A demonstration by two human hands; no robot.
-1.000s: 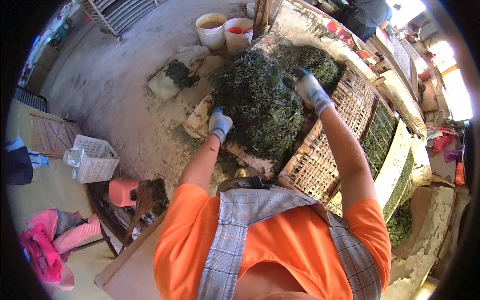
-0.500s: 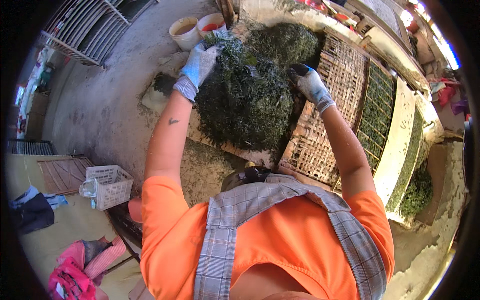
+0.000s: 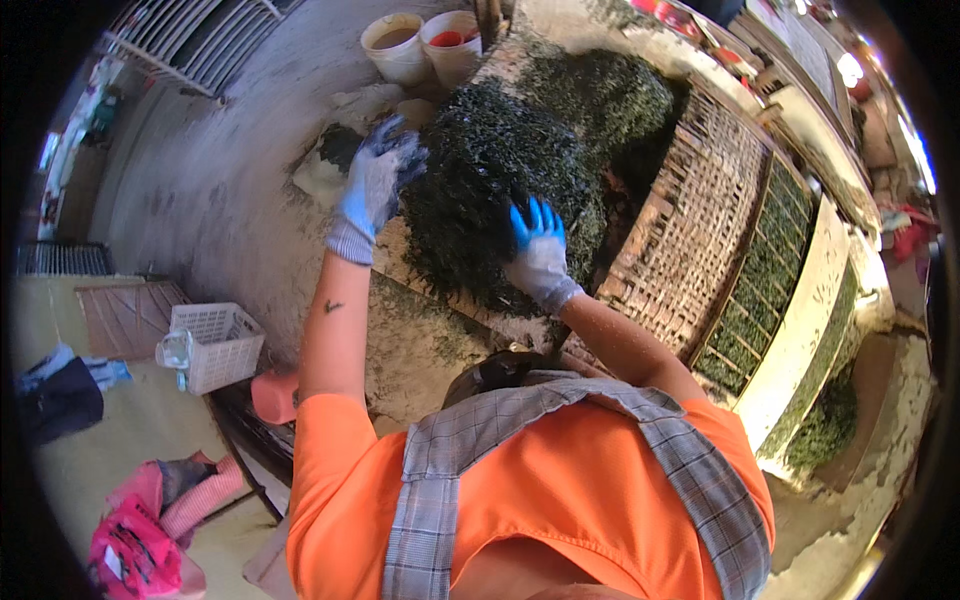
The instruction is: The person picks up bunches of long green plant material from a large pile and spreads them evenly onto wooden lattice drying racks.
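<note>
A heap of dark green, wet-looking leaves or shreds [image 3: 490,180] lies in front of me. At its left edge is my left hand [image 3: 378,180] in a white and blue glove, fingers apart, with nothing seen in it. My right hand [image 3: 540,252], gloved with bright blue fingertips, rests on the near right side of the heap with its fingers stretched out. A second, greener mound [image 3: 610,95] sits just behind.
A woven bamboo panel [image 3: 690,200] slopes along the right, beside slatted trays of green leaves [image 3: 765,270]. Two white buckets [image 3: 400,62] stand beyond the heap. A white plastic crate [image 3: 225,350] and pink clothing [image 3: 140,545] are at the left.
The clump of leaves lifted in my left hand is down on the heap and let go. My right hand has moved left and nearer, from the bamboo panel's edge onto the heap.
</note>
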